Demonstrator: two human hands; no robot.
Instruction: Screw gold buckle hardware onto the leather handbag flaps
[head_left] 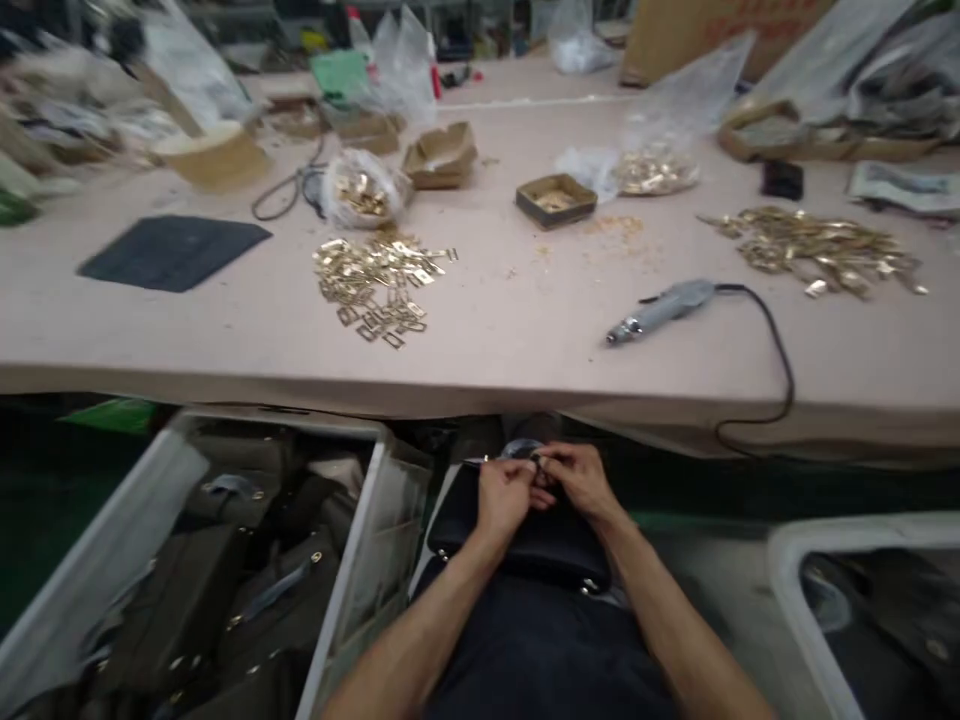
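Observation:
On my lap rests a dark bag [517, 550] with small shiny metal fittings along its lower edge. Above its far part, my left hand [504, 495] and my right hand [581, 482] meet with fingertips pinched together. Between the fingertips is a small dark piece, too small and blurred to name. Clear plastic [521, 448] shows just beyond the fingers. An electric screwdriver [660, 310] lies on the table ahead, its tip toward the left. Heaps of gold metal buckle frames [382, 280] and longer gold metal pieces [825, 250] lie on the tabletop.
A white crate [379, 520] of dark bags stands at left, and another white bin [787, 570] at right. The table [510, 340] holds a dark flat sheet [176, 252], small boxes [556, 200], a plastic bag of gold parts [656, 170] and the screwdriver's cord [784, 370].

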